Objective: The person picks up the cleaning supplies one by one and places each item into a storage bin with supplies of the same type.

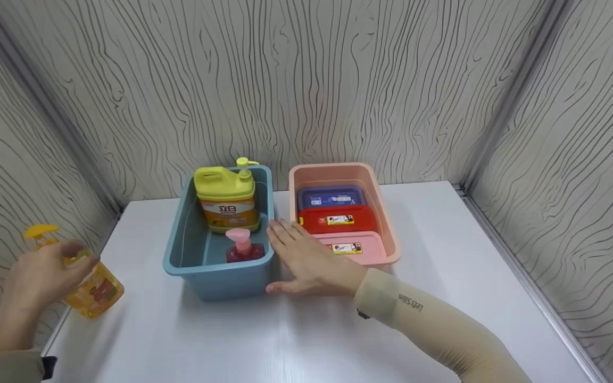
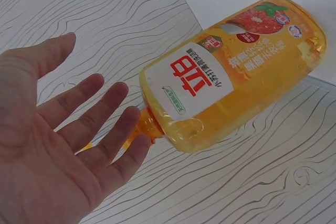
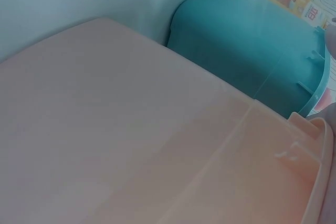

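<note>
An orange pump bottle of dish soap (image 1: 96, 290) with an orange pump head is at the table's left edge. My left hand (image 1: 40, 276) is beside its upper part; in the left wrist view the fingers are spread and loosely bent, with fingertips overlapping the bottle's neck (image 2: 149, 124). Whether they touch it, I cannot tell. My right hand (image 1: 312, 260) lies with extended fingers over the neighbouring rims of a blue bin (image 1: 226, 284) and a pink bin (image 1: 391, 234). In the blue bin are a yellow-capped pump jug (image 1: 229, 205) and a dark red bottle with a pink pump (image 1: 245, 250).
Inside the pink bin, a blue pack (image 1: 330, 197), a red pack (image 1: 338, 219) and a pink pack (image 1: 367, 246) are lined up front to back. Wood-grain panels (image 1: 317, 80) enclose the white table (image 1: 221, 340) at the back and sides.
</note>
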A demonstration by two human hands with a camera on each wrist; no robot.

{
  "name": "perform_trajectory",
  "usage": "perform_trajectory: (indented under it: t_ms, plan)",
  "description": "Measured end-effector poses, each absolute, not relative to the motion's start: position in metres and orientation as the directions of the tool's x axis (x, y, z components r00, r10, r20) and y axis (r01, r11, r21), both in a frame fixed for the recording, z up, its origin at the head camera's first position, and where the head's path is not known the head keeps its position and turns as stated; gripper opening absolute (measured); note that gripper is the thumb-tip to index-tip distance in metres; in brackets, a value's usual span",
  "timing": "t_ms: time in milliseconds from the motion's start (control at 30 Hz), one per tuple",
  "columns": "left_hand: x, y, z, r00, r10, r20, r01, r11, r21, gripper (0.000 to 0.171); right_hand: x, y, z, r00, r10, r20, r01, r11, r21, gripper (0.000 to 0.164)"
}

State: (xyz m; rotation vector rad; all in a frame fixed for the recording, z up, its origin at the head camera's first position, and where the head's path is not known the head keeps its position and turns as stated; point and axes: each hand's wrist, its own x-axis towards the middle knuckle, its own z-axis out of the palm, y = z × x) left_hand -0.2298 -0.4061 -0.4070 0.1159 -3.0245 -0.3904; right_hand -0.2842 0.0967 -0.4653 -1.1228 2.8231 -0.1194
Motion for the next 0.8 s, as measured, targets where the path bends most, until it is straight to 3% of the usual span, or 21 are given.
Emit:
perform_trajectory:
  t_ms: [267, 800]
  plan:
    - [-0.227, -0.412, -0.408, -0.988, -0.105, 0.111, -0.078, 0.972, 0.224, 0.066, -0.284, 0.096, -0.466, -0.731, -0.678, -0.075, -0.667, 0.733, -0.13, 0.125]
    - [-0.226, -0.411, -0.42, -0.941, -0.263, 0.214, -0.211, 0.948, 0.24, 0.053, -0.283, 0.097, -0.465, -0.734, -0.674, -0.086, -0.659, 0.737, -0.148, 0.125]
